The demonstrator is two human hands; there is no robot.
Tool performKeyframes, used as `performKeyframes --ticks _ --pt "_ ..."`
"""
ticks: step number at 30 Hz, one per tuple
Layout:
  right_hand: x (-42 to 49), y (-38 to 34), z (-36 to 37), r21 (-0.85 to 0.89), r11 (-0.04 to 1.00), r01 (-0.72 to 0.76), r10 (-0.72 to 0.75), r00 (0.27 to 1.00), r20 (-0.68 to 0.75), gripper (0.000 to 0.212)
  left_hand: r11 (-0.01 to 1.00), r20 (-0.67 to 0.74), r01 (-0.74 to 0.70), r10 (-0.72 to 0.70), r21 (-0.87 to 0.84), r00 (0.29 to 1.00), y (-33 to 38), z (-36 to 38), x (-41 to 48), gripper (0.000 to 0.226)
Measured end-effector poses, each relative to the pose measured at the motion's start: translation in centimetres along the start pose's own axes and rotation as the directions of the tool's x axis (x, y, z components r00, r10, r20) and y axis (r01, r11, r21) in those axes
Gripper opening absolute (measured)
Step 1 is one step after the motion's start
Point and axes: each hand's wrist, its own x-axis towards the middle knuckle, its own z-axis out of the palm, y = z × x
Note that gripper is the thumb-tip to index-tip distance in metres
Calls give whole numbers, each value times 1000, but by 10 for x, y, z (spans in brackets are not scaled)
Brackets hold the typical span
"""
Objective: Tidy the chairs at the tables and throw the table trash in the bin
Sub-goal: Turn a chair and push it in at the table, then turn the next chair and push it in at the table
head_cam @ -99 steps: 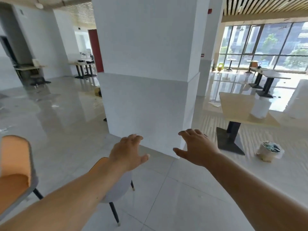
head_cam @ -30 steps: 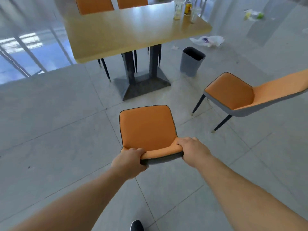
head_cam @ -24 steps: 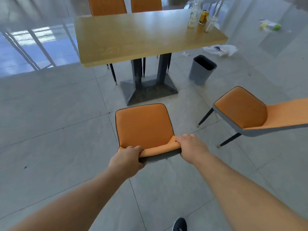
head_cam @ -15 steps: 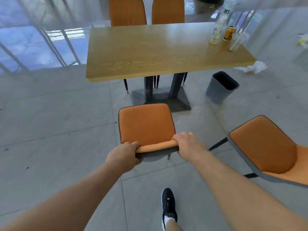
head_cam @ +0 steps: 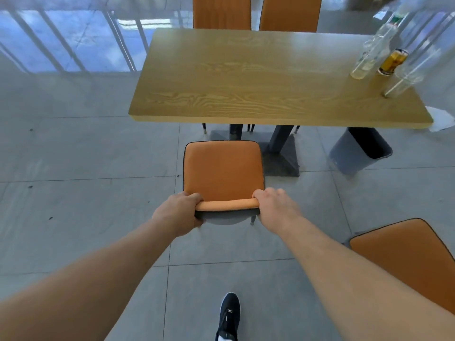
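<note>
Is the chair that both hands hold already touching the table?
Apart. In the head view, the front edge of the held chair sits below the near edge of the table, with a strip of floor and the table's dark base visible between them.

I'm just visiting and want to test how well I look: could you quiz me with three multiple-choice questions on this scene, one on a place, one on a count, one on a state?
1. Where is the grey plastic bin?
A. On the table
B. On the floor under the wooden table's right end
C. Behind the person

2. How many orange chairs stand along the table's far side?
A. Two
B. None
C. Four

3. How is the near orange padded chair held?
A. Left hand only
B. By nobody
C. Left hand and right hand on its backrest

Answers: 1 B, it stands below the tabletop's corner; 2 A, two backs show; 3 C, each hand grips an end of the backrest's top.
</note>
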Motion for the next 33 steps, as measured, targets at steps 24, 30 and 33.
performKeyframes --ticks 24,30,33 --pt "-473 204 -40 66 930 -361 363 878 -313 80 860 -149 -505 491 -72 858 358 69 -281 94" --pt "-569 340 -17 110 870 -481 489 816 -308 77 798 -87 -603 600 -5 795 516 139 -319 92" --pt "-593 427 0 118 892 -437 452 850 -271 73 804 -59 -595 595 29 801 602 187 -314 95"
